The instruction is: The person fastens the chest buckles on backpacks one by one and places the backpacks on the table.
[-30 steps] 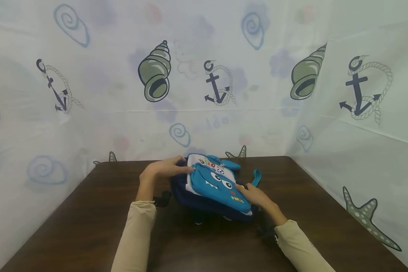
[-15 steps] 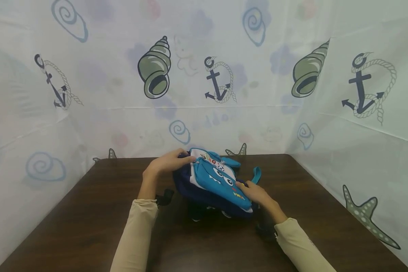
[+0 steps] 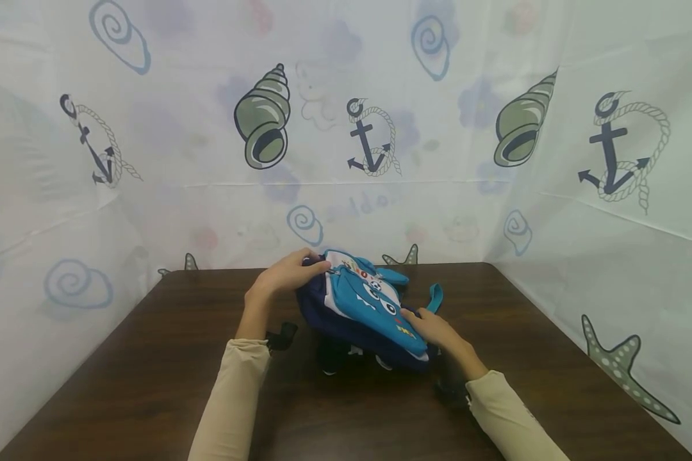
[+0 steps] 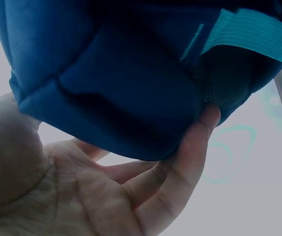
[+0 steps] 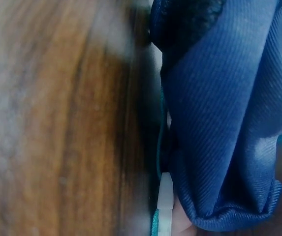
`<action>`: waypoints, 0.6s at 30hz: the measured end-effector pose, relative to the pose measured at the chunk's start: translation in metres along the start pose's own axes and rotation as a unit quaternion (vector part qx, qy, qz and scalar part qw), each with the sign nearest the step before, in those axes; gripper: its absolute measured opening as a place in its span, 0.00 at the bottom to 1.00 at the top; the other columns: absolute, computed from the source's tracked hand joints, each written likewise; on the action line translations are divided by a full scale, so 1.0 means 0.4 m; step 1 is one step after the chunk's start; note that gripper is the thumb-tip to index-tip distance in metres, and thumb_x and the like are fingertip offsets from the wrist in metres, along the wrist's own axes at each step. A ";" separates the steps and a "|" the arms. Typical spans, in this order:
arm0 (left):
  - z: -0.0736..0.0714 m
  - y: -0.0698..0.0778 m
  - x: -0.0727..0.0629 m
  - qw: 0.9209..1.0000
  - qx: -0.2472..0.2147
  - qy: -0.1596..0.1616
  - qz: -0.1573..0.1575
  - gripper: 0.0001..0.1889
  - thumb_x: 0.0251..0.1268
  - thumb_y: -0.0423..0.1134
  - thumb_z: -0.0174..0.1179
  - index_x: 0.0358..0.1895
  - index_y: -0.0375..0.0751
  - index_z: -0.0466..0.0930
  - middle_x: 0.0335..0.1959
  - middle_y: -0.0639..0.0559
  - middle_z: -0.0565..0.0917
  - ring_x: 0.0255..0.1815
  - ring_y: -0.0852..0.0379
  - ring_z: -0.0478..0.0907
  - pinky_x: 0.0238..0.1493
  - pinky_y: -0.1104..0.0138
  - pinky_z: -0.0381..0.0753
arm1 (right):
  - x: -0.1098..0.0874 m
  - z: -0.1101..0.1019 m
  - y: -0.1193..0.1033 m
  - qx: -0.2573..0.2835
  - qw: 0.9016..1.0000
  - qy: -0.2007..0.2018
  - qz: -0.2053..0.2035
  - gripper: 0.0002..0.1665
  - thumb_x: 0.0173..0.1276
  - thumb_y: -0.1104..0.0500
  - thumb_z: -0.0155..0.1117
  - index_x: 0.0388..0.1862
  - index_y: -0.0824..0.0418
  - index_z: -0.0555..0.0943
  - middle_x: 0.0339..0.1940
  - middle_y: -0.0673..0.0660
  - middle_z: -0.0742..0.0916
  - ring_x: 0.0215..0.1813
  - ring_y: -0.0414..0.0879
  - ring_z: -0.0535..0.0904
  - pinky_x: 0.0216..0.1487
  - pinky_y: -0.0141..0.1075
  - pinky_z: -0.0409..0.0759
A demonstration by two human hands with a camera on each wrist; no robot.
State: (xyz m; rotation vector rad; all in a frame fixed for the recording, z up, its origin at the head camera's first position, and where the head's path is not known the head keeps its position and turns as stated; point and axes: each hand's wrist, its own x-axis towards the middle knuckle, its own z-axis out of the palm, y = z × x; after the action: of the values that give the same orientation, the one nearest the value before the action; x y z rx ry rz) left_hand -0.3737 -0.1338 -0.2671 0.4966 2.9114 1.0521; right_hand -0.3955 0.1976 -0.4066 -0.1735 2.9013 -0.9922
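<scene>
A small child's backpack (image 3: 360,304), navy with a bright blue front pocket and a cartoon face, tilts over the table in the head view. My left hand (image 3: 285,272) grips its upper left side, thumb on the front. In the left wrist view the fingers (image 4: 180,167) curl around the navy underside, near a teal strap (image 4: 256,32). At the lower right corner my right hand (image 3: 435,328) pinches the bag, with its thumb on the front. Folded navy cloth (image 5: 214,118) fills much of the right wrist view and mostly hides that hand; a white plastic piece (image 5: 165,196) shows beside it.
A dark brown wooden table (image 3: 167,384) lies under the bag. Around it hang white cloth walls (image 3: 207,211) printed with shells and anchors. A teal strap loop (image 3: 436,298) sticks up behind the right hand. Dark parts with white bits (image 3: 383,363) show beneath the bag.
My left hand has shifted slightly up and right, tipping the backpack's left side higher. More of the dark parts under it shows. The right hand has stayed nearly in place.
</scene>
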 end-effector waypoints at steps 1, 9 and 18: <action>0.000 0.000 0.000 1.000 0.001 0.002 -0.001 0.35 0.73 0.63 0.49 0.68 0.38 0.66 0.72 0.34 0.69 0.70 0.34 0.68 0.68 0.40 0.69 | 0.000 0.001 0.000 0.000 1.000 0.000 0.000 0.50 0.77 0.32 0.41 0.72 0.76 0.62 0.69 0.75 0.72 0.67 0.70 0.72 0.64 0.62 0.72; -0.001 0.001 0.001 1.000 -0.010 0.019 0.021 0.33 0.73 0.61 0.49 0.69 0.40 0.67 0.74 0.35 0.66 0.73 0.34 0.65 0.68 0.39 0.68 | -0.002 0.001 -0.001 0.005 1.000 0.003 -0.004 0.49 0.77 0.33 0.41 0.71 0.76 0.63 0.68 0.75 0.74 0.66 0.70 0.73 0.64 0.61 0.73; -0.003 0.000 0.008 0.998 -0.051 0.024 0.039 0.30 0.77 0.48 0.52 0.73 0.38 0.59 0.70 0.30 0.69 0.67 0.34 0.70 0.67 0.41 0.70 | 0.000 0.000 0.006 0.009 1.000 0.020 -0.004 0.45 0.76 0.33 0.45 0.64 0.75 0.68 0.51 0.67 0.82 0.47 0.55 0.81 0.48 0.50 0.81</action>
State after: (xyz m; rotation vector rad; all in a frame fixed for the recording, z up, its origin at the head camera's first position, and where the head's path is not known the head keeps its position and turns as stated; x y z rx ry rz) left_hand -0.3769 -0.1336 -0.2660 0.5921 2.8818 1.2325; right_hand -0.3957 0.1997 -0.4080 -0.1669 2.9283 -1.0354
